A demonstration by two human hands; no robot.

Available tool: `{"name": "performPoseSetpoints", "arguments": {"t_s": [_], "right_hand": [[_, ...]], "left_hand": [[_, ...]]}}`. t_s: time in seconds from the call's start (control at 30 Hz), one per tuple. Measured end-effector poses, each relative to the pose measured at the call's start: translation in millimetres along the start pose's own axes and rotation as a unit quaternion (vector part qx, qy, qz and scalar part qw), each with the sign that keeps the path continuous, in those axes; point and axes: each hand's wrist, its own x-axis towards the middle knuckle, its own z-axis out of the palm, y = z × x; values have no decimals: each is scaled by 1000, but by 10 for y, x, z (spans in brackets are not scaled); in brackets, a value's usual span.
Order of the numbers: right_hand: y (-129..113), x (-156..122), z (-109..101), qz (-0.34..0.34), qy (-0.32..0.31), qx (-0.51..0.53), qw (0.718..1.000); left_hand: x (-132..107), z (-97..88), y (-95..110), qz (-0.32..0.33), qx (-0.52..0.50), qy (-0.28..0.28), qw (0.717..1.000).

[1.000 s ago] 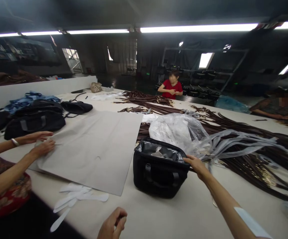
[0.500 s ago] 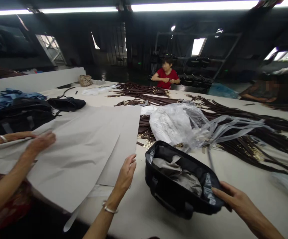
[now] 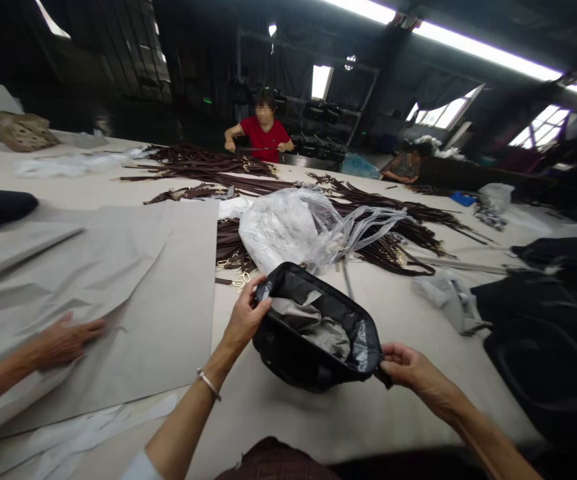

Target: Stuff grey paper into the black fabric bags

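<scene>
A black bag (image 3: 293, 363) with a silvery lining is held tilted in front of me, its wide mouth facing up. Crumpled grey paper (image 3: 331, 337) lies inside it. My left hand (image 3: 246, 313) grips the rim at the left end, thumb on the inside edge. At the right end, my right hand (image 3: 408, 367) pinches the bag's corner, where a short dark tab shows below the fingers. Just beyond the bag sit a clear plastic bag (image 3: 283, 223) and grey-white strips (image 3: 378, 223).
Large grey paper sheets (image 3: 183, 313) cover the table's left, with a co-worker's hand (image 3: 66, 340) on them. Dark brown straps (image 3: 208, 163) with gold buckles lie across the middle. Black bags (image 3: 543, 333) are piled at right. A person in red (image 3: 266, 137) sits across the table.
My left hand has come from beside the bag onto its left rim. My view has turned right. The co-worker's hand now lies flat on the paper.
</scene>
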Motion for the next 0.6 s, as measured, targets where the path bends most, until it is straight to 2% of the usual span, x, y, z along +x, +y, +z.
{"name": "performPoseSetpoints", "arguments": {"t_s": [0.1, 0.17, 0.2, 0.27, 0.33, 0.37, 0.4, 0.43, 0.5, 0.53, 0.6], "right_hand": [[13, -146, 206, -15, 20, -165, 986], [-10, -267, 371, -37, 17, -309, 950], [-31, -322, 454, -61, 9, -384, 921], [-89, -392, 602, -124, -20, -520, 845], [-158, -394, 707, -185, -62, -622, 759], [-194, -372, 741, -211, -82, -653, 723], [-229, -339, 766, -240, -99, -670, 696], [-263, -300, 783, -273, -111, -674, 678], [-319, -220, 807, -349, -124, -653, 661], [-339, -185, 820, -387, -127, -637, 655], [-362, -128, 852, -451, -134, -606, 641]], "left_hand": [[303, 132, 23, 105, 42, 44, 993], [333, 226, 141, 178, 118, 91, 973], [273, 267, 229, 209, 155, 109, 960], [6, 331, 423, 260, 193, 118, 939], [-405, 370, 584, 286, 184, 67, 938], [-634, 386, 633, 275, 176, 22, 945], [-860, 406, 658, 238, 175, -30, 955], [-1071, 436, 660, 174, 178, -85, 965], [-1418, 532, 617, 9, 175, -170, 970], [-1545, 599, 584, -65, 161, -190, 966], [-1713, 759, 520, -155, 107, -189, 964]]}}
